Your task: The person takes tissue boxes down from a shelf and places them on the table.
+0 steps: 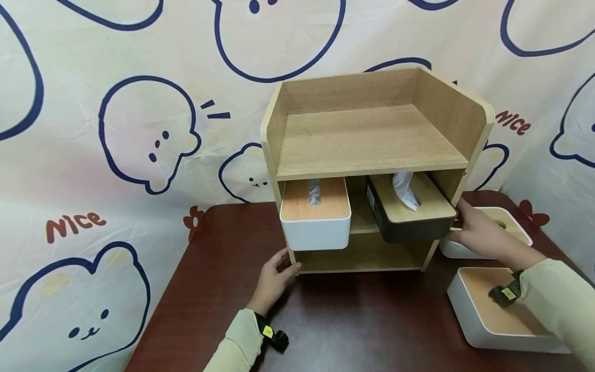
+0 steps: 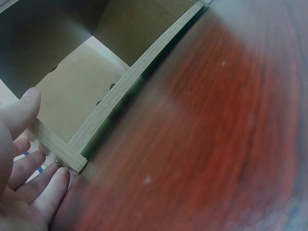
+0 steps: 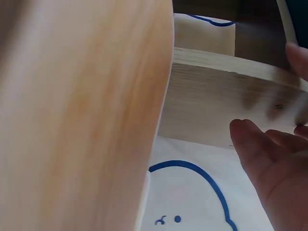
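A light wooden desktop shelf (image 1: pixel 372 139) stands on a dark red-brown table (image 1: pixel 232 248). At its lower left corner my left hand (image 1: pixel 276 276) grips the side panel, with the thumb at the front and fingers outside. My right hand (image 1: pixel 481 232) is at the right side panel (image 3: pixel 207 96); its fingers are fairly straight, and their tips look slightly apart from the panel. On the middle level sit a white tissue box (image 1: pixel 316 232) with a wooden lid and a black tissue box (image 1: pixel 413 227) with tissue sticking out. Both jut past the shelf's front edge.
To the right, a white box with a wooden lid (image 1: pixel 506 219) lies behind my right hand. A larger white box with a wood-coloured top (image 1: pixel 488 299) stands nearer, below my right wrist. A printed cloth (image 1: pixel 149 222) hangs behind the table.
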{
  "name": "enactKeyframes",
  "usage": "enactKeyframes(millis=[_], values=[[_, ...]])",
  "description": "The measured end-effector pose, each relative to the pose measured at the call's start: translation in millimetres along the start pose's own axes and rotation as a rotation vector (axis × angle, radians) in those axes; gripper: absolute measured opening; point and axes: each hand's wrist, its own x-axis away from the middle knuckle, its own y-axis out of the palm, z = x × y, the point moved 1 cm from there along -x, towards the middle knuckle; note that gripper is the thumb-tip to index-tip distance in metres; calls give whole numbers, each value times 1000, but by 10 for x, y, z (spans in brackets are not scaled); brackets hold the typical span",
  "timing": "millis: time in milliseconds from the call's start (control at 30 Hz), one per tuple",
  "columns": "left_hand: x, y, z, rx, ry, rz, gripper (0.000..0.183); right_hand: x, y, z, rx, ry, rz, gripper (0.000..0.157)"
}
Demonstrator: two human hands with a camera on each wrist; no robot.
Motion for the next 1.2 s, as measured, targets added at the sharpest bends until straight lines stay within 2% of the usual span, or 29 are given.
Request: enactKeyframes(millis=[200,300,467,567,700,800,900,1100,1200], values=[[11,-4,30,-3,-6,-1,58,-68,18,147,-120,18,-45,91],[10,-6,23,-3,-2,5,59,-103,32,249,-234,-9,-53,87],[-77,1,-230,-5,-3,19,61,-63,59,438,-458,-74,-61,83],[-92,14,-339,-16,-6,25,61,12,93,521,-540,-125,-81,79],[-125,8,-335,-35,-7,47,62,4,114,548,-532,-140,-63,76],[-77,36,-355,-47,-24,57,61,44,144,552,-466,-78,-50,73],[-94,19,-354,-52,-34,64,61,25,154,550,-433,-44,-53,69],[-169,-18,-322,-53,-51,60,59,-21,143,571,-488,-35,-71,66],[-186,19,-323,-33,-52,29,58,4,121,599,-496,-41,-63,65]])
